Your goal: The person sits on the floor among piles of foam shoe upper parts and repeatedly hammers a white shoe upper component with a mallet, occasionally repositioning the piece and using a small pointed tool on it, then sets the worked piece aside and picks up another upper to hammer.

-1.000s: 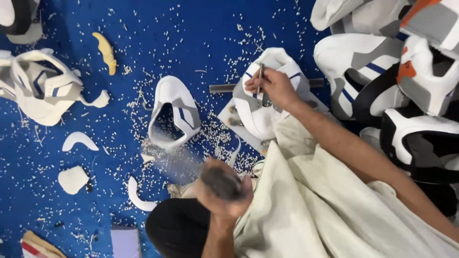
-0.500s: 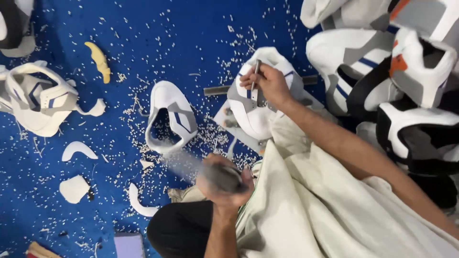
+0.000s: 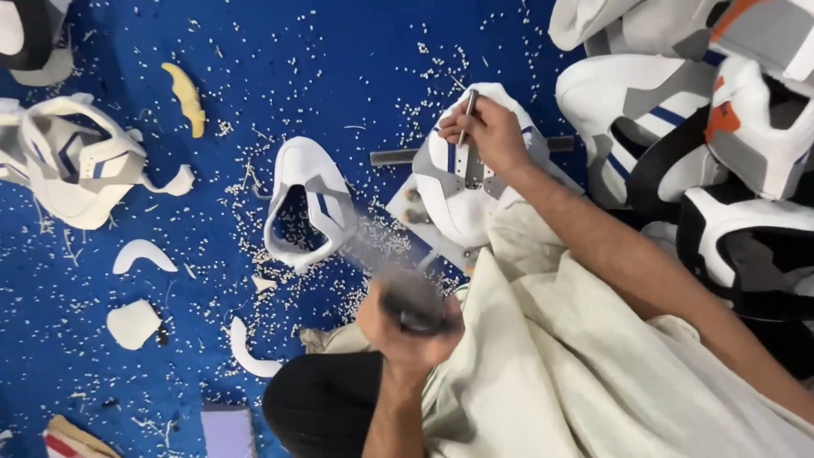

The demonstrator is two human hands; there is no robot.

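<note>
We see a white shoe upper [image 3: 462, 182] with grey and blue trim lying on a block on the blue floor [image 3: 339, 68], near centre. The right hand [image 3: 487, 136] rests on it, grip pinched round a thin metal punch [image 3: 467, 114] stood on the upper. The left hand [image 3: 411, 326] is below, grip clenched on a blurred hammer [image 3: 405, 297]. Another upper [image 3: 305, 203] lies just left. White scraps [image 3: 140, 254] and crumbs scatter the floor. Finished shoes [image 3: 695, 127] pile at right.

Smooth white leather-like shoe upper [image 3: 462, 182], metal punch [image 3: 468, 110].
</note>
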